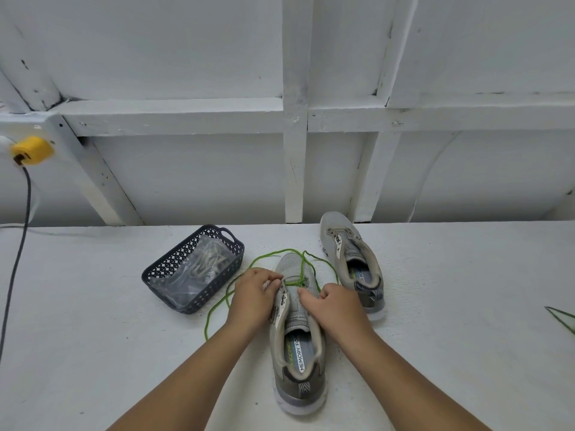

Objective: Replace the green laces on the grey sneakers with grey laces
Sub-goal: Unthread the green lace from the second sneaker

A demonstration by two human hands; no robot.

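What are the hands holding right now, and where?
Both hands, left and right, grip the near sneaker at its eyelet edges, beside the green lace.

Both hands on the near sneaker (297, 331): left hand (253, 293) pinching the eyelet edge, right hand (334, 306) curled at the tongue. Green lace (264, 256) mostly pulled loose (still crossed once near the toe). Second sneaker (351, 259) sits behind, basket (174, 292) with bagged laces to the left
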